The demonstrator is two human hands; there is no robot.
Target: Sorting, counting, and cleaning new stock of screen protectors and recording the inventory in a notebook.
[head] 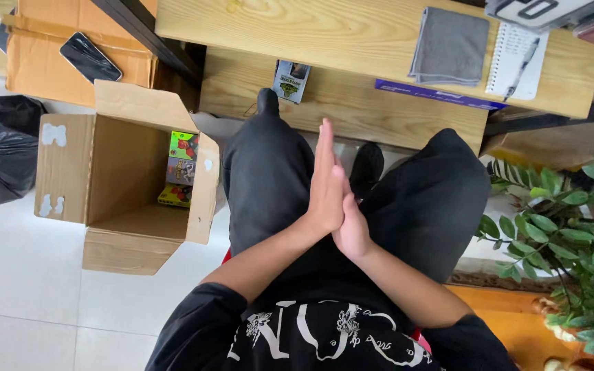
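Left hand (326, 180) flat against right hand (350, 227), palms together

You're seated over a white tiled floor (29, 288), facing a pale wooden desk (352, 34) with a lower shelf (352, 110); daylight is even, and a leafy green plant (572, 227) stands to your right.

L hand (326, 180) + R hand (349, 221): bare, empty, palms pressed flat together | fingers straight, pointing fwd | held over lap in black trousers, L hand reaching further fwd
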